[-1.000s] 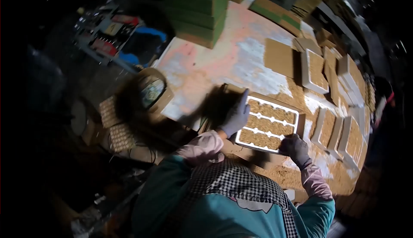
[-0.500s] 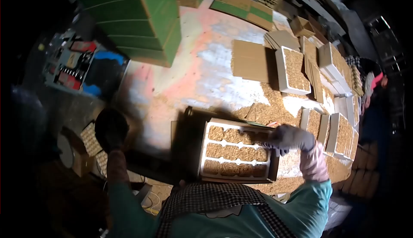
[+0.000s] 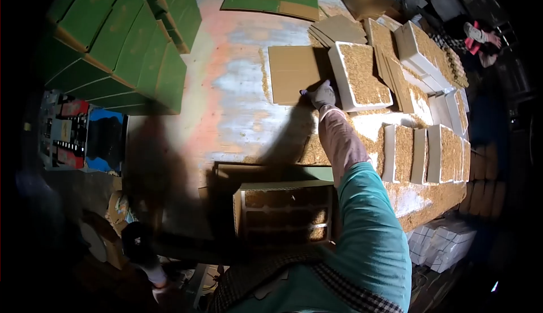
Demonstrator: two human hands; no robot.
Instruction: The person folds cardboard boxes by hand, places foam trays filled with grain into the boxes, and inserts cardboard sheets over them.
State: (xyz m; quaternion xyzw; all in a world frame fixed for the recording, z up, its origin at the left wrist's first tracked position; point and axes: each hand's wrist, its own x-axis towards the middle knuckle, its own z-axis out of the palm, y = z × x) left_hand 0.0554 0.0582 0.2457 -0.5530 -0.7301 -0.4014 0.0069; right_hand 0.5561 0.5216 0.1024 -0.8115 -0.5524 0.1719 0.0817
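Well, my right hand, gloved and palm down, is out at the end of a long reach between twelve and one o'clock, at the near right corner of the flat cardboard sheet. Its fingers are partly spread, the outermost pointing toward nine o'clock; whether they pinch the sheet or just lie on it, I can't tell. The filled white tray stands just beside that hand, toward two o'clock.

Nearer me, at twelve o'clock against my apron, the open box holds a divided, crumb-filled tray. Most of it is in deep shadow, and its near edge merges into the dark.

My left hand is low at ten o'clock, apart from the box. It is almost black: I can't make out its fingers, or whether it has hold of anything.
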